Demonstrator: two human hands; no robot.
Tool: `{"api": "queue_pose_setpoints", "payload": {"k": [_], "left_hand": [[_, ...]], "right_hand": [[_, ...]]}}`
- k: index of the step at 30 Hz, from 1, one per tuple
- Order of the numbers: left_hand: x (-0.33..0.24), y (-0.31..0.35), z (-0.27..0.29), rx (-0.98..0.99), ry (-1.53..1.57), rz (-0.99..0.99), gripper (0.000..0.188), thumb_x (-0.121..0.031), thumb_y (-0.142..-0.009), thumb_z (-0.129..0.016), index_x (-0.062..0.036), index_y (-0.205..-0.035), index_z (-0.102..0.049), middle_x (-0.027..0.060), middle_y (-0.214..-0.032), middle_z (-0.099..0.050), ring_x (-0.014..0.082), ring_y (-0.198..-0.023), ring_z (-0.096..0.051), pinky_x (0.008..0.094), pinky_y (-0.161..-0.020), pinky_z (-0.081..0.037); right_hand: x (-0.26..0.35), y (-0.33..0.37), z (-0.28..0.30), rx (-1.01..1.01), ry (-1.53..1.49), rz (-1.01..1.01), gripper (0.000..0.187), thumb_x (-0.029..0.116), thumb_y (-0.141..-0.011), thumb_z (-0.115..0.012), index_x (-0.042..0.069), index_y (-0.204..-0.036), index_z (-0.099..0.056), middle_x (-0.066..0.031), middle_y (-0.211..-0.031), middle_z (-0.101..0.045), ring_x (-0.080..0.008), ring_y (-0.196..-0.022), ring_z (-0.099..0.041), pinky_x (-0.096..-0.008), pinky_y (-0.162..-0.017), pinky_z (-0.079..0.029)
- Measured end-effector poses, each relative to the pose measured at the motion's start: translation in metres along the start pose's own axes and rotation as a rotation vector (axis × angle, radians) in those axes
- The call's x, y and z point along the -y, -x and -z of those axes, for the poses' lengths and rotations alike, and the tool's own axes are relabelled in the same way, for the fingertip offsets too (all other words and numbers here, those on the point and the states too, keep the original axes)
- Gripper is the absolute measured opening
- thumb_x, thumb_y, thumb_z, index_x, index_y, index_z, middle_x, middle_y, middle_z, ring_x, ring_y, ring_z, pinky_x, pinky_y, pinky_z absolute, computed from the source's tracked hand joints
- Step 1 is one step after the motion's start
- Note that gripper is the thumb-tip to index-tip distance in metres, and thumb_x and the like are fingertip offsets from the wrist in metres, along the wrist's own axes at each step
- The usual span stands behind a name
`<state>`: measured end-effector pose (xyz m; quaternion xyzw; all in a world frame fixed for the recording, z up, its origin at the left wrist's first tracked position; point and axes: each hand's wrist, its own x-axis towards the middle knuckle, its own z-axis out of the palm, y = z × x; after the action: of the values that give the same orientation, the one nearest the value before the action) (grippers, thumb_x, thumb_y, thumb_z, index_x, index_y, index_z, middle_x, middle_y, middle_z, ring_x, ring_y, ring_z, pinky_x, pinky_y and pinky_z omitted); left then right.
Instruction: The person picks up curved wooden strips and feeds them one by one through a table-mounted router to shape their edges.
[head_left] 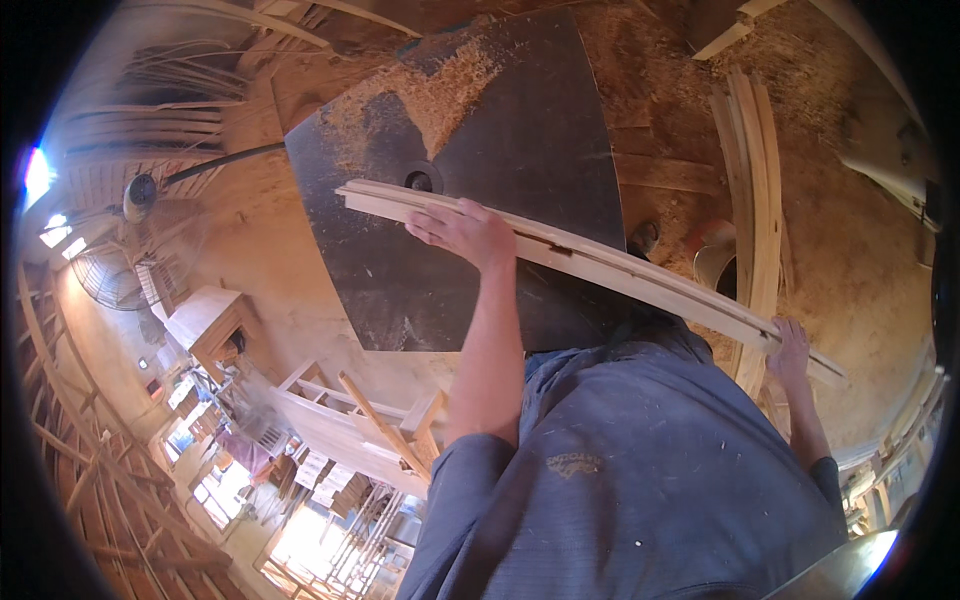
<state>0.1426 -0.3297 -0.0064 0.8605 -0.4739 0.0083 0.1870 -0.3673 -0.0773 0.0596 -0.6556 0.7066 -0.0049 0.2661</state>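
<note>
A long pale wooden moulding point(640, 275) with a groove along it and a dark notch near its middle slants across the dark machine table point(545, 100). Its far left end lies beside the round cutter spindle point(422, 178), which stands in an opening in the table; whether they touch I cannot tell. My left hand point(470, 235) presses on the moulding near that end, fingers laid over it. Farther right, beyond the table's edge, my right hand point(790, 350) grips the moulding close to its other end.
Wood shavings point(440, 95) are heaped behind the spindle. Long boards point(755, 170) stand stacked at the right of the table. A fan point(110, 265), a wooden box-like stand point(205, 320) and wooden frames point(365, 420) are at the left.
</note>
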Motion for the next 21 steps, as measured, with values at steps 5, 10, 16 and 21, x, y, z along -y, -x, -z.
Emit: {"api": "queue_pose_setpoints", "payload": {"k": [5,10,16,21], "left_hand": [[0.033,-0.062,-0.005,-0.033,0.033,0.045,0.06,-0.021,-0.096,-0.045,0.0209,-0.138,-0.032,0.0389,-0.152,-0.015,0.0527,-0.143,-0.011,0.0565,-0.119,-0.01],[0.078,-0.12,-0.01,-0.052,-0.008,0.086,0.062,-0.023,-0.094,-0.045,0.0198,-0.138,-0.035,0.0379,-0.152,-0.017,0.0518,-0.142,-0.014,0.0559,-0.118,-0.012],[0.117,-0.177,-0.01,-0.04,-0.048,0.155,0.063,-0.027,-0.094,-0.043,0.0164,-0.139,-0.037,0.0349,-0.155,-0.017,0.0486,-0.144,-0.013,0.0553,-0.119,-0.01],[0.162,-0.214,-0.016,-0.156,-0.047,0.109,0.059,-0.028,-0.091,-0.048,0.0202,-0.125,-0.049,0.0416,-0.148,-0.026,0.0484,-0.142,-0.021,0.0539,-0.118,-0.011]], "right_hand": [[0.046,-0.053,0.005,-0.069,-0.064,0.12,0.058,-0.009,-0.057,-0.059,0.005,-0.114,-0.059,-0.0175,-0.107,-0.058,-0.0404,-0.105,-0.055,-0.0456,-0.09,-0.046],[0.096,-0.1,0.003,-0.177,-0.093,0.253,0.062,-0.008,-0.057,-0.067,0.005,-0.117,-0.061,-0.0153,-0.108,-0.058,-0.0379,-0.103,-0.055,-0.0446,-0.09,-0.047],[0.138,-0.133,-0.008,-0.249,-0.149,0.423,0.077,-0.002,-0.053,-0.081,0.015,-0.126,-0.062,-0.0096,-0.106,-0.058,-0.0332,-0.098,-0.055,-0.0435,-0.086,-0.047],[0.175,-0.158,-0.014,-0.236,-0.175,0.469,0.084,0.003,-0.047,-0.088,0.02,-0.126,-0.064,-0.008,-0.107,-0.057,-0.0315,-0.098,-0.055,-0.0429,-0.084,-0.047]]}}
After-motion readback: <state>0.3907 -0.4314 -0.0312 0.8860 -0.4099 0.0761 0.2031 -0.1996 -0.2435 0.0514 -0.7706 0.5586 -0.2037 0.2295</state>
